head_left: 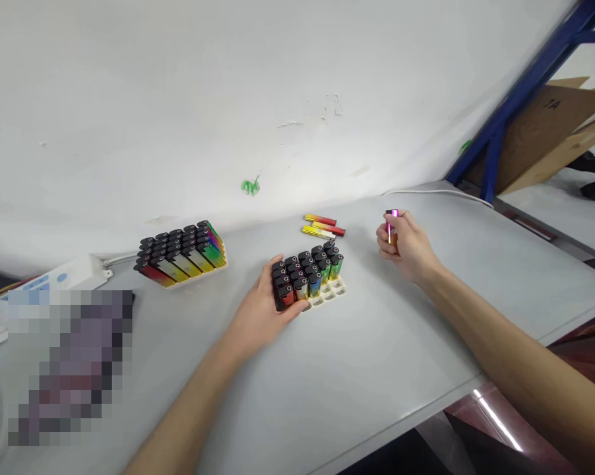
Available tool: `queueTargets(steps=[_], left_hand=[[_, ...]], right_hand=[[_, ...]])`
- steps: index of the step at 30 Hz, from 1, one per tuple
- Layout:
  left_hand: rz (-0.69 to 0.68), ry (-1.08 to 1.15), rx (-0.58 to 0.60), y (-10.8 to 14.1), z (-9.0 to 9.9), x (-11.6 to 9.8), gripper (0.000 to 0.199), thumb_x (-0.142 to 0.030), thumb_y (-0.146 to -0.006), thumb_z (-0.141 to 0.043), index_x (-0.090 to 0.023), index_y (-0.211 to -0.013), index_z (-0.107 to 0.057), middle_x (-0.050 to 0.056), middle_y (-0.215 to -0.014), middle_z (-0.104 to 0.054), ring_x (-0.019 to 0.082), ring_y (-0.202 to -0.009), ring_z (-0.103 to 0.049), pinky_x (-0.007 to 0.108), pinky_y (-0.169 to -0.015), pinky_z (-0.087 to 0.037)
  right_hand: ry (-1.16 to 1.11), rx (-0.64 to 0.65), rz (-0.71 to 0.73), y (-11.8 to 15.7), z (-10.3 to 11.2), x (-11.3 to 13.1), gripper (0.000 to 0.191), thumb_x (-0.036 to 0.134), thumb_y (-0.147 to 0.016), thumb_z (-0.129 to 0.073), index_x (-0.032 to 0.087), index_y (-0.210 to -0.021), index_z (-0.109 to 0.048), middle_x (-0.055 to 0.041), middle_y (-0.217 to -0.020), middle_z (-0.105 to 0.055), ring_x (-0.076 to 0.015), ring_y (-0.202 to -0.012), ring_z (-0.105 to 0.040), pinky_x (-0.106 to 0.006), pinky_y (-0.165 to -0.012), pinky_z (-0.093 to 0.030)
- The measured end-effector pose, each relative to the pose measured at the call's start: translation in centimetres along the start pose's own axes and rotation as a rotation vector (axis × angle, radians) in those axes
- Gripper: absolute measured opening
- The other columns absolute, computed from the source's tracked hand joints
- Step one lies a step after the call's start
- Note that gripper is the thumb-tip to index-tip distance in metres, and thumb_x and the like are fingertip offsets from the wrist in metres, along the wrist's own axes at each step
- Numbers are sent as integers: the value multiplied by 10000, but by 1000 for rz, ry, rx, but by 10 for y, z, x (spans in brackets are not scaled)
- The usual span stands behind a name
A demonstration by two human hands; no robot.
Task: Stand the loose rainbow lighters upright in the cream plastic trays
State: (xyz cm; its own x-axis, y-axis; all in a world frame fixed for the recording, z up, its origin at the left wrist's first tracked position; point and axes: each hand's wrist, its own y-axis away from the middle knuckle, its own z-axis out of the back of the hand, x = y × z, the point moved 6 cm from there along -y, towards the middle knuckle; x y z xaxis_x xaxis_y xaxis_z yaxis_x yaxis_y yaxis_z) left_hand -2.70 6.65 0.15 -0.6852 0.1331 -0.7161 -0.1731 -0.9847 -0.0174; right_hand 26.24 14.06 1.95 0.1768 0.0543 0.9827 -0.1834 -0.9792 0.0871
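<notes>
Several lighters [313, 280] with black tops stand upright in a cream slotted tray [333, 293] on the grey table. Some slots along the tray's near and right side hold nothing. My left hand [262, 303] is curled around the left end of this tray, thumb along its near side. Off to the right, raised above the table, my right hand [404, 241] is closed on a shiny purple and yellow lighter [392, 227]. Behind the tray lie a few loose red and yellow lighters [322, 226] on their sides.
A second tray packed with lighters [181, 254] stands back left by the white wall. Left of it is a white box-shaped device [55, 277] and a blurred-out object [74, 369]. A white cable [440, 191] runs back right, near a blue metal frame [495, 152] and cardboard [545, 132].
</notes>
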Motion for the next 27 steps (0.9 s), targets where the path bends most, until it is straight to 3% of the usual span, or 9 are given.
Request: queueTargets(steps=[2,4,10,13,16,20,27], left_hand=[[-2,1,-1,0,0,0,858,-444,-833,-689,-287,-1532,-216,96,-1434,-568,278,-1212,-632,436,-995,-522],[-2,1,-2,1,0,0,860,-446,-833,-689,-287,-1533,-215,98,-1434,-568,279,-1220,-629,437,-996,-523],[6,-3,0,1,1,-1,848,-434,-834,-688,-294,-1527,-219,93,-1446,-559,281,-1226,-628,436,-996,-526],[17,2,6,1,1,-2,844,-429,-832,-690,-301,-1524,-224,87,-1434,-570,279,-1201,-642,437,-988,-531],[20,3,5,1,1,-2,843,-429,-834,-689,-301,-1525,-225,86,-1426,-576,275,-1198,-642,435,-986,-531],[14,1,0,1,1,-2,854,-426,-828,-697,-293,-1527,-224,88,-1416,-583,272,-1193,-642,433,-992,-527],[5,-2,1,1,1,-1,851,-441,-831,-691,-299,-1526,-220,87,-1423,-577,278,-1207,-635,438,-996,-526]], right_hand=[[-8,54,-41,1,-3,-3,154,393,-886,-542,242,-899,-513,69,-598,-409,-77,-417,-277,-208,-368,-190],[-17,94,-60,1,-4,-6,250,447,-920,-470,218,-892,-567,55,-612,-380,-87,-431,-278,-226,-364,-195],[-30,195,-71,10,-14,-7,285,515,-885,-637,267,-970,-525,22,-820,-557,-132,-622,-546,-235,-459,-409],[-30,263,-85,15,-21,-7,317,496,-867,-691,280,-925,-468,66,-703,-484,-90,-498,-422,-197,-417,-277],[-17,312,-117,16,-25,-12,356,592,-906,-586,239,-902,-540,74,-611,-363,-69,-436,-264,-214,-410,-161],[-12,345,-190,15,-28,-22,597,724,-922,-375,196,-681,-514,47,-524,-353,-80,-410,-256,-251,-419,-157],[31,365,-227,19,-33,-27,531,594,-950,-390,205,-595,-459,43,-459,-334,-89,-393,-236,-258,-426,-156]])
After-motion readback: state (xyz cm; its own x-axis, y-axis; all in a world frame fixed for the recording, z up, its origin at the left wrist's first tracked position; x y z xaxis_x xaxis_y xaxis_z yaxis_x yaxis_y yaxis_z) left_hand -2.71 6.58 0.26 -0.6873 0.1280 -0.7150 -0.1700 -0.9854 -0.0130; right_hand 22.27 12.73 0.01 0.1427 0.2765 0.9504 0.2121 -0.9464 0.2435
